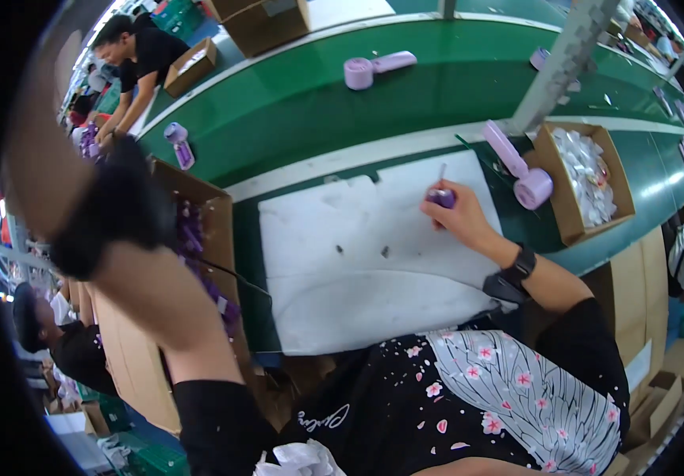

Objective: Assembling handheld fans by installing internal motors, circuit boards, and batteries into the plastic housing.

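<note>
My right hand (pixel 463 216) is closed around the dark purple handle of a screwdriver (pixel 442 197), its thin shaft pointing away from me. This hand is over the right part of a white foam pad (pixel 318 305). Two small dark spots, bits or holes, show on the pad. My left hand (pixel 44 135) is raised at the far left, above a cardboard box (pixel 219 208) with purple parts in it. Motion smears its fingers, so I cannot tell what they hold. Right of the pad lies a lilac handheld fan (pixel 533 189), its handle pointing away.
An open box (pixel 624 194) of clear-wrapped pieces stands at the right. Beyond the pad, a green conveyor belt (pixel 278 103) carries another lilac fan (pixel 359 74) and a purple one (pixel 177 143). A metal post (pixel 560 67) rises behind. Co-workers are at the left.
</note>
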Action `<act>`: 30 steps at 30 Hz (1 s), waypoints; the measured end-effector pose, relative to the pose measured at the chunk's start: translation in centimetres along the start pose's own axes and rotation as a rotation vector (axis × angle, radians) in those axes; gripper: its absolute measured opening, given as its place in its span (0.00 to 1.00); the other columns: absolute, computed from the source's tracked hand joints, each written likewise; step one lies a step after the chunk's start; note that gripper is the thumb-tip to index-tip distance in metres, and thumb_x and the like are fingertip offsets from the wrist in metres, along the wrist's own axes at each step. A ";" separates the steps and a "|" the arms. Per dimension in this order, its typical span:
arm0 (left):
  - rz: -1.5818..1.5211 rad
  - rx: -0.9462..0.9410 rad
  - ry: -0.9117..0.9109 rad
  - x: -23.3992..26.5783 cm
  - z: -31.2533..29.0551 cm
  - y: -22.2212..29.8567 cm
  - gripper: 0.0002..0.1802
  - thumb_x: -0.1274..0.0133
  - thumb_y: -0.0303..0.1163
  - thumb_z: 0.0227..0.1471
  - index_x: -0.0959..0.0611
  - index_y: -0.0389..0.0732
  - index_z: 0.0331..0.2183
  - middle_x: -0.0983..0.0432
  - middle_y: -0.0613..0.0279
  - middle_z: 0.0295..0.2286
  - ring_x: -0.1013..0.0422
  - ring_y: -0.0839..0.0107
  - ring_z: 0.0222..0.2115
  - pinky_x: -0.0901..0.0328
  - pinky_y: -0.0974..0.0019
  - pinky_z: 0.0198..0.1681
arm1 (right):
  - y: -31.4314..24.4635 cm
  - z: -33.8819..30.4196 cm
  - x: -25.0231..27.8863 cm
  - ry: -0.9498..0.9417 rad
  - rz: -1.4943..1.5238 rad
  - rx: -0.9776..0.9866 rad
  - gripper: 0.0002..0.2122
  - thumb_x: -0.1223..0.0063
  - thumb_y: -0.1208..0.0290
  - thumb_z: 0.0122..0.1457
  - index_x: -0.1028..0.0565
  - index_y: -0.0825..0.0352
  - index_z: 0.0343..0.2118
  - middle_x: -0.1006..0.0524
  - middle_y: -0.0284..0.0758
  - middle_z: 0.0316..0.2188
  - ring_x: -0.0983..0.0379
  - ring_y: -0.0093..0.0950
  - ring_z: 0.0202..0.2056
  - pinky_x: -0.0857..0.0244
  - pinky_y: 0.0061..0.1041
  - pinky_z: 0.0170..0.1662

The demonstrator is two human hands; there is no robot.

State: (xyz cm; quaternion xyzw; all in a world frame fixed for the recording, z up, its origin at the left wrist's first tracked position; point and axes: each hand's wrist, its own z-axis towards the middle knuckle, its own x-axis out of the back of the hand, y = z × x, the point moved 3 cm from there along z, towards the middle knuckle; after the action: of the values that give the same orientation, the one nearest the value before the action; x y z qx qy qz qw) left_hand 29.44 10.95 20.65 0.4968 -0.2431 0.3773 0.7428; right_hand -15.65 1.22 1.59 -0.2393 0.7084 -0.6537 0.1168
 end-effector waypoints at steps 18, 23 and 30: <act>0.039 0.277 0.001 -26.9 16.6 -9.0 0.43 0.32 0.43 0.33 0.28 0.37 0.51 0.29 0.47 0.47 0.28 0.58 0.43 0.34 0.61 0.47 | 0.3 -0.9 -3.4 -0.136 0.127 0.442 0.11 0.39 0.66 0.52 0.26 0.69 0.30 0.28 0.34 0.21 0.35 0.21 0.24 0.37 0.23 0.30; 0.106 0.016 0.168 -29.6 17.4 -7.3 0.43 0.32 0.44 0.33 0.27 0.37 0.51 0.25 0.49 0.43 0.27 0.59 0.42 0.34 0.63 0.46 | -0.6 -0.5 -3.1 -0.141 0.126 0.402 0.10 0.39 0.68 0.51 0.27 0.69 0.29 0.29 0.34 0.20 0.36 0.21 0.23 0.38 0.22 0.30; -0.002 0.194 0.144 -30.4 16.6 -3.8 0.41 0.33 0.42 0.36 0.29 0.37 0.52 0.24 0.50 0.37 0.26 0.59 0.38 0.33 0.62 0.42 | 0.0 -1.6 -3.5 -0.160 0.134 0.389 0.09 0.40 0.71 0.51 0.29 0.68 0.29 0.29 0.31 0.20 0.36 0.19 0.23 0.40 0.21 0.28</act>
State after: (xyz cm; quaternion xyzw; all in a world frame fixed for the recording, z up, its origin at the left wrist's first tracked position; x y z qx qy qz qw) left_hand 14.59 -14.87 2.62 0.5381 -0.1511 0.4328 0.7073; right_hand -13.38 4.35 1.26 -0.2157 0.5717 -0.7478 0.2596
